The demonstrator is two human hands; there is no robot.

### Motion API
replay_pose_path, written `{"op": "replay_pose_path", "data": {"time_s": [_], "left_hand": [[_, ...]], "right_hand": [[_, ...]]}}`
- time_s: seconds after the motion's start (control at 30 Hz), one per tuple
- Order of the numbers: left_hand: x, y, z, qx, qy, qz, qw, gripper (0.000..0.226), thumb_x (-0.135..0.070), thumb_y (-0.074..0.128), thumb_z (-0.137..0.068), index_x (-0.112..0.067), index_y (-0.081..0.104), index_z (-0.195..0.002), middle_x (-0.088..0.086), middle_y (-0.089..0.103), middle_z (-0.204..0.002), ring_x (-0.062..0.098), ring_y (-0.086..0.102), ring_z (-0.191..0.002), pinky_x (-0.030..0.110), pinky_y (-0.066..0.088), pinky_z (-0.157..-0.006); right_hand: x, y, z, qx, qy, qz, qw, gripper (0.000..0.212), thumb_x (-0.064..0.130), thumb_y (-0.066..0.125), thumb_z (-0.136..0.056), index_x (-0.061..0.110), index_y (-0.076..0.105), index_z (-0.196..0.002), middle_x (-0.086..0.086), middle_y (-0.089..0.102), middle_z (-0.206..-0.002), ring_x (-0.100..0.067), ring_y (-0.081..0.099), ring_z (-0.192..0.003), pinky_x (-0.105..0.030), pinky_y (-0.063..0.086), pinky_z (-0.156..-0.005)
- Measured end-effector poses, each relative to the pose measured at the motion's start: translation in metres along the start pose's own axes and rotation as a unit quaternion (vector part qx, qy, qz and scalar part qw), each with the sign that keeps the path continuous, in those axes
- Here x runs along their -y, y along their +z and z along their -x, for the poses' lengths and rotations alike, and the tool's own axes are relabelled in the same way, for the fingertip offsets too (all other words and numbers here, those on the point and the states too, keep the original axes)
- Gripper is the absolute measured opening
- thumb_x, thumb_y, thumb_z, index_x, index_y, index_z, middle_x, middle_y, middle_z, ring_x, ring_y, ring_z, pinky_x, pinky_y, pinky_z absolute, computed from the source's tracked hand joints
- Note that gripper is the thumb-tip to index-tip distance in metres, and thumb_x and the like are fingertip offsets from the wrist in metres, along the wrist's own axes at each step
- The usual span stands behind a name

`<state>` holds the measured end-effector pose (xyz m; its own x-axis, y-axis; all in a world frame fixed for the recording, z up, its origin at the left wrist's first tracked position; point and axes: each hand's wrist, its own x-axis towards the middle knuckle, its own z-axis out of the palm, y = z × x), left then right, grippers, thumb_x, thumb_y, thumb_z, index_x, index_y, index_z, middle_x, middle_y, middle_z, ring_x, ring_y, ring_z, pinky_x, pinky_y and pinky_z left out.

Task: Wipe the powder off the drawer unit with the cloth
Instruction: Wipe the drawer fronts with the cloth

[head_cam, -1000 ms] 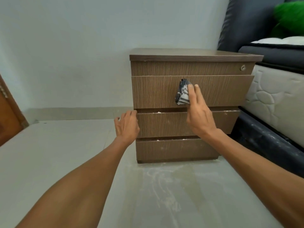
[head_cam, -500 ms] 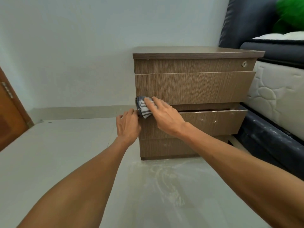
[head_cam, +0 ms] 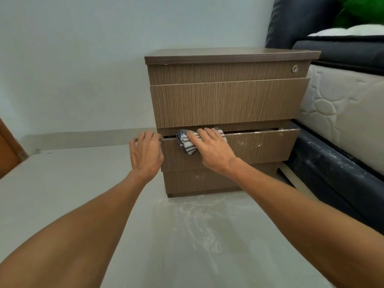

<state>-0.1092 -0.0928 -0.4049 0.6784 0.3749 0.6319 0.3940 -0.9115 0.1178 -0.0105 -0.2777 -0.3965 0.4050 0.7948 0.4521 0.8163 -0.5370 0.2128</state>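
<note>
A brown wood-grain drawer unit (head_cam: 226, 100) stands on the floor against the wall. Its middle drawer (head_cam: 261, 146) is pulled out a little, with white powder specks along its top edge and right part. My right hand (head_cam: 212, 150) presses a grey and white striped cloth (head_cam: 187, 142) onto the top edge of that drawer, fingers curled over the cloth. My left hand (head_cam: 145, 152) holds the drawer's left corner, fingertips hooked on the edge. The lowest drawer (head_cam: 197, 179) shows faint powder marks.
White powder is smeared on the pale floor (head_cam: 199, 221) in front of the unit. A dark bed frame (head_cam: 332, 169) dusted with powder and a white mattress (head_cam: 342, 113) stand close on the right. A wooden door (head_cam: 8, 154) shows at the left edge.
My right hand moved the cloth from the upper drawer front down to the middle drawer's left corner, then rightwards along its top edge. My left hand stayed at the left corner.
</note>
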Motion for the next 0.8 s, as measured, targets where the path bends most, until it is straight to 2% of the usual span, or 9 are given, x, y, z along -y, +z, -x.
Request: {"op": "replay_pose_path", "data": {"time_s": [0.3,0.53,0.67,0.8], "left_hand": [[-0.036,0.012,0.009,0.011,0.131,-0.013,0.991,0.049,-0.003,0.059,-0.082,-0.008,0.053,-0.13,0.009,0.061,-0.119,0.027,0.055,-0.114,0.049,0.036,-0.103],[-0.051,0.02,0.013,0.009,0.13,-0.005,0.991,0.051,-0.006,0.057,-0.082,-0.006,0.051,-0.133,0.012,0.059,-0.124,0.029,0.054,-0.118,0.051,0.036,-0.105],[-0.047,0.021,0.012,0.004,0.136,-0.006,0.991,0.051,-0.004,0.057,-0.083,-0.006,0.051,-0.133,0.012,0.06,-0.125,0.029,0.054,-0.118,0.05,0.037,-0.105],[-0.047,0.022,0.012,0.002,0.137,-0.006,0.991,0.051,-0.003,0.056,-0.083,-0.006,0.051,-0.134,0.011,0.06,-0.125,0.029,0.054,-0.118,0.05,0.038,-0.105]], "right_hand": [[-0.089,-0.004,0.056,0.021,0.074,0.029,0.997,0.085,-0.007,0.064,-0.076,0.011,0.027,-0.151,-0.023,0.044,-0.141,-0.043,0.033,-0.137,-0.051,0.022,-0.119],[-0.145,-0.006,0.09,0.04,0.146,0.018,0.988,0.08,-0.006,0.056,-0.083,0.013,0.023,-0.153,-0.021,0.036,-0.148,-0.042,0.022,-0.143,-0.05,0.014,-0.121],[-0.167,-0.006,0.103,0.034,0.189,0.002,0.981,0.076,-0.005,0.055,-0.083,0.013,0.027,-0.151,-0.021,0.038,-0.146,-0.043,0.024,-0.141,-0.053,0.02,-0.118],[-0.184,-0.011,0.112,0.031,0.235,-0.025,0.971,0.077,-0.008,0.058,-0.079,0.011,0.03,-0.148,-0.021,0.038,-0.143,-0.041,0.025,-0.138,-0.051,0.025,-0.115]]}}
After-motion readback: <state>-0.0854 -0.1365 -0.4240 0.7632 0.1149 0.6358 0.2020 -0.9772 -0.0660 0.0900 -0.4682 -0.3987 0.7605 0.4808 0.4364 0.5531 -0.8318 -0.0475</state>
